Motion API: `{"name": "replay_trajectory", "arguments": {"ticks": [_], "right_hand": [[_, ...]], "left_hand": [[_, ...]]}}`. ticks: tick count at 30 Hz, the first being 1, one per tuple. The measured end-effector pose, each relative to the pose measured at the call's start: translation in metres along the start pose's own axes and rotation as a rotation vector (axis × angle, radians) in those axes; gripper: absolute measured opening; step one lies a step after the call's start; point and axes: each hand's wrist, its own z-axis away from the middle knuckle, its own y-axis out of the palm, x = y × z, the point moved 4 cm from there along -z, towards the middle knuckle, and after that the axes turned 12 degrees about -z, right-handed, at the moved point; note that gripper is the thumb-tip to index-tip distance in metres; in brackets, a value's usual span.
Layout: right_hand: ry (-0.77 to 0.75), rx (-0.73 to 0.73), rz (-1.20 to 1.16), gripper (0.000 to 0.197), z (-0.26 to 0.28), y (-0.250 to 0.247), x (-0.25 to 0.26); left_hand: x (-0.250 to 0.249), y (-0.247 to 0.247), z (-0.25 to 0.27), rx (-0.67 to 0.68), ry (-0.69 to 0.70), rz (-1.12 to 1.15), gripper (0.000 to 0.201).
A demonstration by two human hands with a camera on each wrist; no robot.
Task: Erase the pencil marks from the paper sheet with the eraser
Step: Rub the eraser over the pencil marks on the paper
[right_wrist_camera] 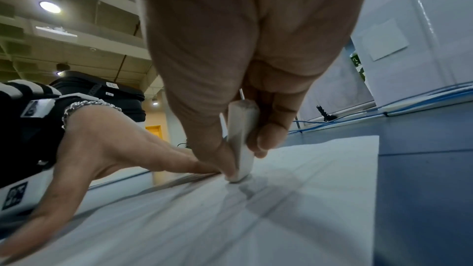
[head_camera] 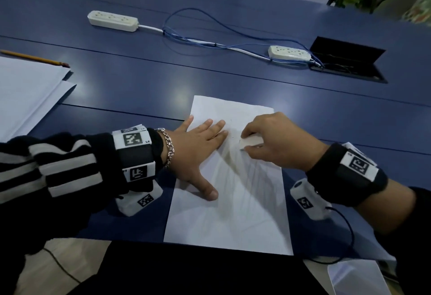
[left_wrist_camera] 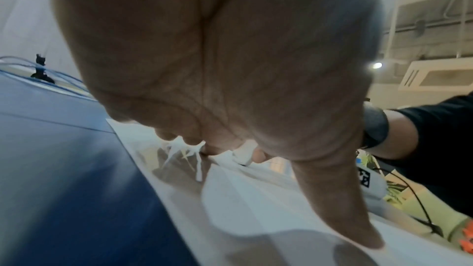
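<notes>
A white paper sheet (head_camera: 233,213) lies on the blue table (head_camera: 140,80) in front of me. My left hand (head_camera: 198,147) lies flat on the sheet's left part, fingers spread and straight, thumb pressed down nearer me. My right hand (head_camera: 275,140) pinches a white eraser (head_camera: 250,142) between thumb and fingers, its lower end touching the paper just right of the left fingertips. In the right wrist view the eraser (right_wrist_camera: 242,143) stands nearly upright on the paper sheet (right_wrist_camera: 307,199). In the left wrist view the eraser (left_wrist_camera: 243,154) shows beyond my palm. Faint pencil traces show near the eraser.
More white sheets (head_camera: 25,91) lie at the left with a yellow pencil (head_camera: 35,58) on top. Two white power strips (head_camera: 113,20) (head_camera: 289,52) with blue cables (head_camera: 210,40) sit at the back, beside an open black cable hatch (head_camera: 347,61).
</notes>
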Motion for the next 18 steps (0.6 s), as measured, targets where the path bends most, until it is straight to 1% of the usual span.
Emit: {"name": "replay_trajectory", "arguments": {"ticks": [4, 7, 8, 12, 14, 16, 18], "right_hand": [[-0.044, 0.002, 0.030, 0.033, -0.001, 0.001, 0.002], [-0.087, 0.101, 0.015, 0.034, -0.001, 0.003, 0.015], [-0.099, 0.111, -0.002, 0.034, -0.002, 0.004, 0.018], [-0.086, 0.017, -0.005, 0.032, -0.006, 0.004, 0.019], [-0.100, 0.018, 0.022, 0.030, 0.002, 0.009, 0.027], [-0.179, 0.086, 0.017, 0.027, 0.021, 0.018, 0.045], [-0.254, 0.204, -0.013, 0.028, 0.045, 0.027, 0.063]], "left_hand": [[-0.007, 0.000, 0.001, 0.008, -0.006, -0.028, 0.157], [-0.004, 0.002, 0.001, 0.003, -0.019, -0.050, 0.158], [-0.004, 0.003, 0.001, 0.001, -0.021, -0.048, 0.159], [-0.004, 0.005, 0.001, -0.004, -0.037, -0.045, 0.161], [-0.004, 0.004, 0.001, -0.003, -0.043, -0.056, 0.162], [-0.004, 0.003, 0.001, -0.010, -0.053, -0.054, 0.164], [-0.004, 0.001, -0.001, -0.012, -0.059, -0.070, 0.165]]}}
